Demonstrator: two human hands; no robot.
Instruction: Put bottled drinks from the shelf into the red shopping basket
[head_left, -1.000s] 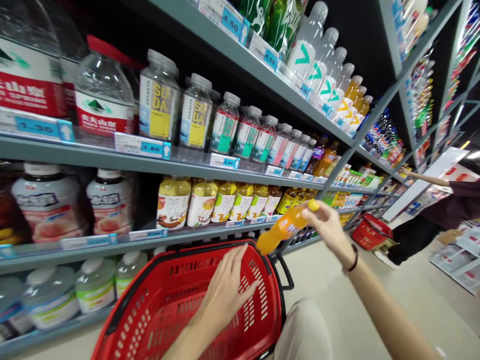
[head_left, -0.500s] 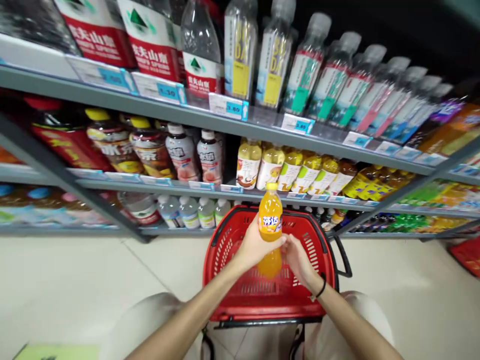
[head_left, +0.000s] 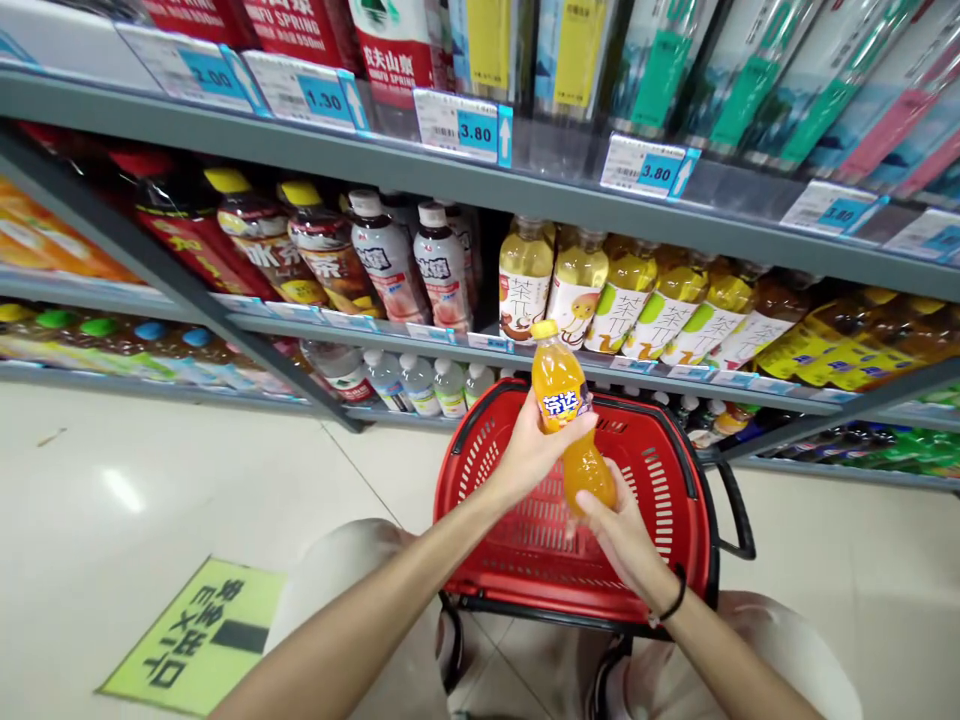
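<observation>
Smooth, faintly glossy red plastic is seen in the basket (head_left: 540,577). Over the basket, clear, shiny plastic is shown by the bottle (head_left: 583,468), wrapped in a glossy printed label (head_left: 561,405). Behind the basket, the shelving (head_left: 450,183) is finished in smooth, metal-like grey; beside it, polished floor tiles (head_left: 90,530) are crossed by matt cloth trousers (head_left: 341,580).

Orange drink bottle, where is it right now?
In the head view, the orange drink bottle is just right of centre, over the red basket, with the left hand around its middle and the right hand near its base.
</observation>
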